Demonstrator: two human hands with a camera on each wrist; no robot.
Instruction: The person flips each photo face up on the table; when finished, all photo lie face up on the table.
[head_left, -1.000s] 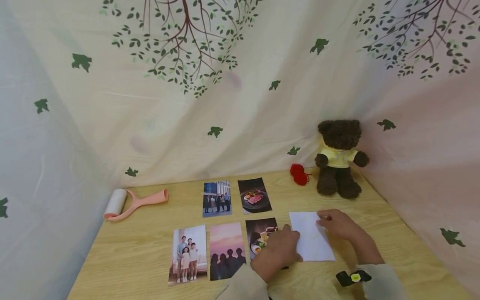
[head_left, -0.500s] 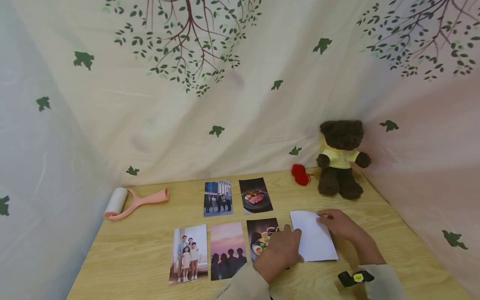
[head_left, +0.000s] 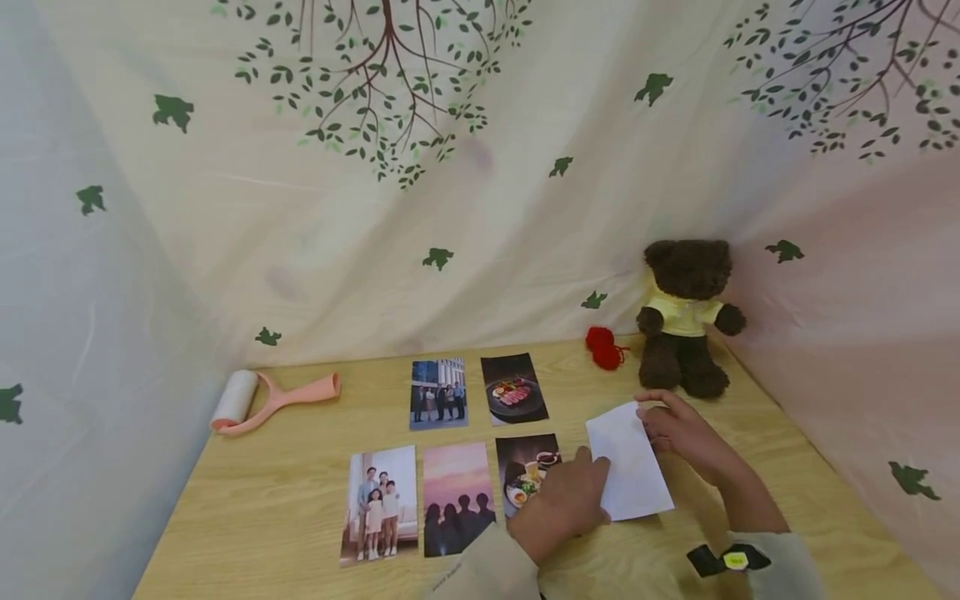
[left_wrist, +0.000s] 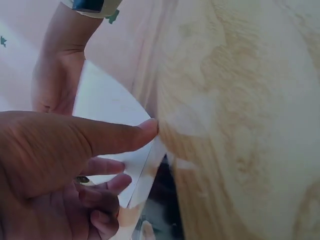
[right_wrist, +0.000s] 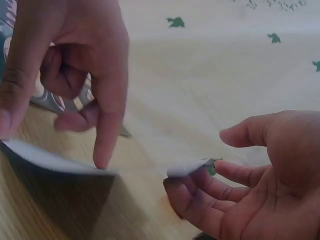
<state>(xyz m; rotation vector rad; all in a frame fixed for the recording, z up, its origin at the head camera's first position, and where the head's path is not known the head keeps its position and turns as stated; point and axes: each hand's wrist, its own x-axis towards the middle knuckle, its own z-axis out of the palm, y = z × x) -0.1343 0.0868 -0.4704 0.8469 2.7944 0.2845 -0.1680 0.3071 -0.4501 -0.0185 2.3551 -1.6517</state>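
Observation:
A photo print (head_left: pixel 633 467) lies with its white back up, and its far right side is raised off the table. My left hand (head_left: pixel 566 500) touches its left edge with extended thumb and index finger. The right wrist view shows the print (right_wrist: pixel 60 162) bent, its underside dark. At the raised corner, fingers of my right hand (right_wrist: pixel 260 185) sit beneath it, while the thumb stands apart above. From the left wrist view, the left thumb (left_wrist: pixel 120 137) lies along the print's edge. Partly behind my left hand is a photo of a food dish (head_left: pixel 525 471).
Face-up photos lie leftward: a family (head_left: pixel 380 508), silhouettes (head_left: pixel 457 500), a group by buildings (head_left: pixel 438 393), a meat dish (head_left: pixel 514 390). A pink lint roller (head_left: pixel 277 400) is at far left. Red yarn (head_left: pixel 604 348) and a teddy bear (head_left: pixel 684 325) stand at the back right of the wooden table (head_left: pixel 247 500).
My right hand has moved slightly away and up, lifting the far right part of the white-backed print. The left hand stays at the left edge. The view has shifted slightly.

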